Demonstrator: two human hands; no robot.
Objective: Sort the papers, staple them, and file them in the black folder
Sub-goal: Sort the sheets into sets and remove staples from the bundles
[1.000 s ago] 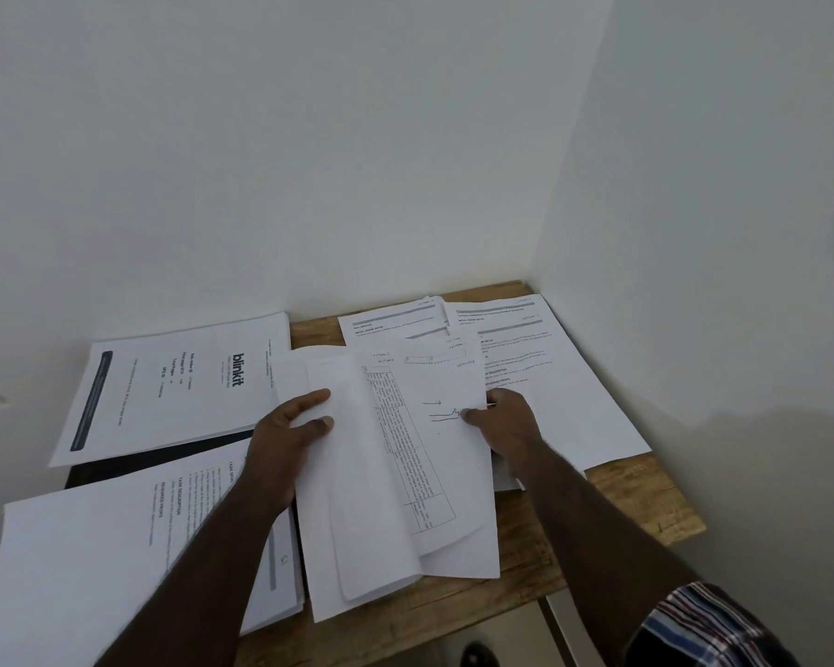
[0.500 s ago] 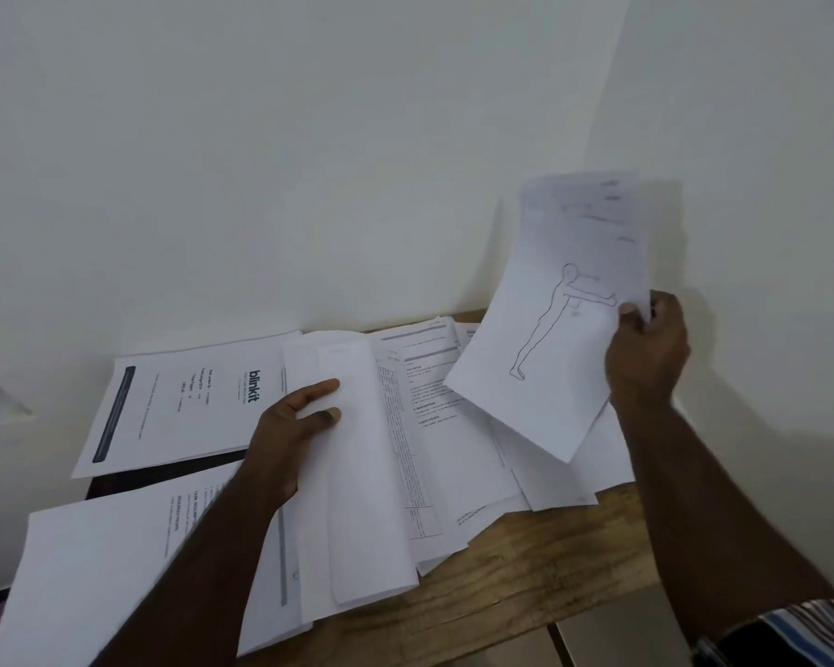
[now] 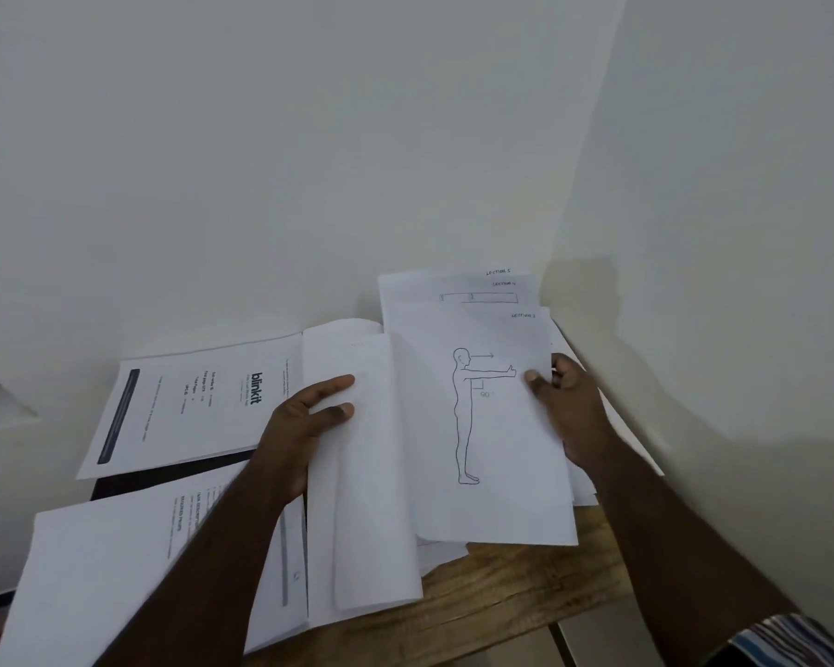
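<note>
Listing left to right: blinkit sheet [image 3: 198, 402] flat over the black folder [image 3: 164, 479]; my left hand [image 3: 304, 426] grasping a folded wad of sheets [image 3: 362, 474]; figure-drawing page [image 3: 482, 426] atop the fanned pile, pinched at its right edge by my right hand [image 3: 569, 402]. I judge all paper light, limp, slippery; take by edges, support underneath.

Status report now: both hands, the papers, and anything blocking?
Left hand grips the blank folded sheets. Right hand pinches the body-figure sheet. Black folder lies buried under paper stacks; stapler not visible.
</note>
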